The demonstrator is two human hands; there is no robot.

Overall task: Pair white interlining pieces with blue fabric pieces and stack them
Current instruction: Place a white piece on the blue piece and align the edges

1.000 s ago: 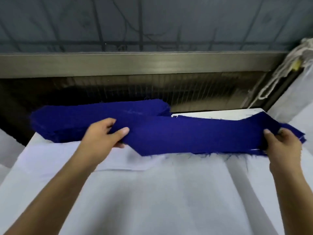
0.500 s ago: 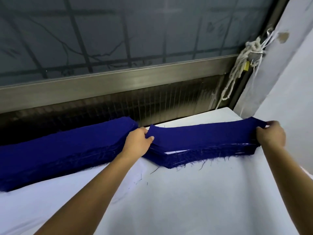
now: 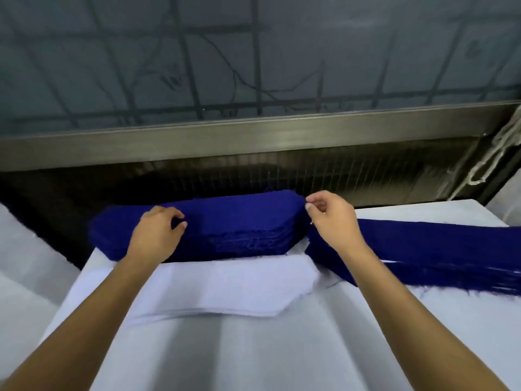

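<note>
White table [image 3: 282, 351] | left hand [image 3: 156, 231] pinches blue stack [image 3: 239, 218] top | right hand [image 3: 330, 220] pinches its end

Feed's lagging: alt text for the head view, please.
Both hands are at the left blue fabric stack: the left hand rests on top, the right hand pinches its right end. A white interlining stack lies in front, a second blue stack to the right.

- No text, labels, brands or numbers readable anywhere.
- Blue fabric pieces [image 3: 242, 218], white interlining pieces [image 3: 225, 286], surface [image 3: 282, 359]: all plain, unmarked.
</note>
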